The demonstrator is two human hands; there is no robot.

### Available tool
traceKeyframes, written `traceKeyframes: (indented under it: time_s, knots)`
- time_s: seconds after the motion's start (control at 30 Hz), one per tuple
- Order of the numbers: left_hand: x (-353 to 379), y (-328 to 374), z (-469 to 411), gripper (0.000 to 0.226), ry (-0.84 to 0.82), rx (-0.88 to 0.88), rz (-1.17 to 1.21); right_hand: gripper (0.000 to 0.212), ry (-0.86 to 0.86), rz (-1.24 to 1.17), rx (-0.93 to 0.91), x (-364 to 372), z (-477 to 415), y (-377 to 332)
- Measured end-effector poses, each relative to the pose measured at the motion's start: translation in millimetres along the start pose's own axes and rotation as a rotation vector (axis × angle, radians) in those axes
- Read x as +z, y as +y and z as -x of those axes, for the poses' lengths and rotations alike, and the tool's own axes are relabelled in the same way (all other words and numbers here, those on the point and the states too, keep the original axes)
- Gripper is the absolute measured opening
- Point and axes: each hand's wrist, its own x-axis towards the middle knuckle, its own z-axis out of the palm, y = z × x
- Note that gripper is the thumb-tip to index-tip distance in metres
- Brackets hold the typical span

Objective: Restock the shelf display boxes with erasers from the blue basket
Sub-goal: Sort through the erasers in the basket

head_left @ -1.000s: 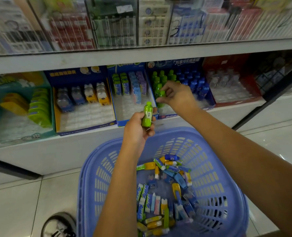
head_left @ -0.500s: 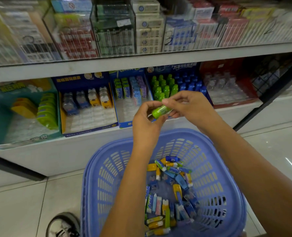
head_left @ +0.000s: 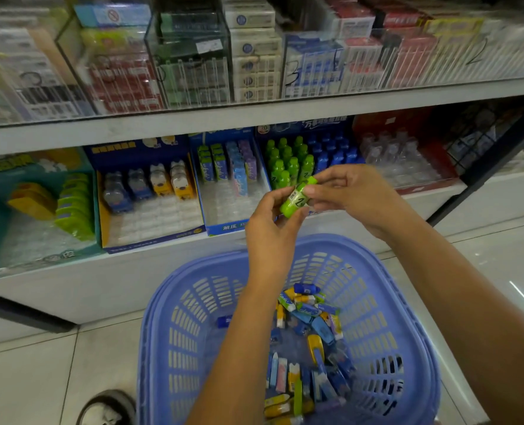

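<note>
Both the left hand and right hand pinch a green bottle-shaped eraser above the blue basket.

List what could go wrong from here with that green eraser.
1. The green eraser is only pinched between fingertips of the left hand and right hand; it may slip and fall into the blue basket or onto the floor.
2. The green bottles stand upright, packed close; pushing one more in could topple neighbours.
3. Blue bottles stand right beside them, so it might land in the wrong row.
</note>
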Motion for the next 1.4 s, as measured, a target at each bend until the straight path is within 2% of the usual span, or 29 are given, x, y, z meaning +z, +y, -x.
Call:
traceKeyframes:
  time_s: [0.1, 0.2, 0.27, 0.33, 0.57, 0.8, 0.9, 0.93, 1.0, 1.07, 1.1, 1.13, 1.2, 1.27, 1.33, 1.4]
  knots:
    - [5, -6, -1, 0.050, -0.069, 0.013, -0.204, 0.021, 0.121, 0.149, -0.086, -8, -14, -1]
    - [12, -14, 1, 0.055, -0.285, 0.079, -0.598, 0.023, 0.263, 0.468, -0.202, -8, -33, 5]
    - [16, -19, 4, 0.057, -0.391, 0.098, -0.806, 0.025, 0.258, 0.562, -0.245, -2, -43, 14]
    - [18, -24, 6, 0.060, -0.418, 0.131, -0.908, 0.026, 0.230, 0.619, -0.276, 3, -50, 23]
    - [14, -28, 1, 0.060, -0.412, 0.187, -0.912, 0.023, 0.206, 0.697, -0.331, 6, -61, 32]
    - [15, -33, -1, 0.060, -0.423, 0.161, -0.884, 0.030, 0.111, 0.778, -0.058, 15, -70, 12]
    - [12, -30, 6, 0.056, -0.448, 0.159, -0.796, 0.038, 0.054, 0.771, 0.048, 14, -65, 1]
    - [11, -31, 9, 0.052, -0.433, 0.165, -0.743, 0.041, 0.053, 0.788, 0.049, 14, -60, -1]
    - [8, -39, 17, 0.038, -0.388, 0.148, -0.654, 0.043, 0.154, 0.768, -0.063, 15, -43, 2]
    - [3, -56, 26, 0.028, -0.410, 0.046, -0.683, 0.030, 0.277, 0.690, -0.172, 19, -17, 14]
    - [-1, -68, 31, 0.027, -0.478, -0.073, -0.746, 0.027, 0.279, 0.704, -0.167, 21, -4, 26]
    - [-5, -83, 37, 0.025, -0.583, -0.210, -0.834, 0.030, 0.229, 0.749, -0.126, 24, 8, 40]
    - [-19, -111, 53, 0.017, -0.829, -0.456, -0.990, 0.036, 0.020, 0.845, 0.065, 33, 26, 76]
    - [-36, -137, 72, 0.007, -0.976, -0.613, -1.082, 0.034, -0.207, 0.965, 0.276, 41, 37, 116]
    - [-52, -159, 88, 0.024, -1.040, -0.689, -1.170, 0.017, -0.329, 1.069, 0.414, 46, 38, 155]
    - [-63, -169, 97, 0.010, -1.123, -0.714, -1.232, 0.049, -0.345, 1.049, 0.481, 46, 34, 189]
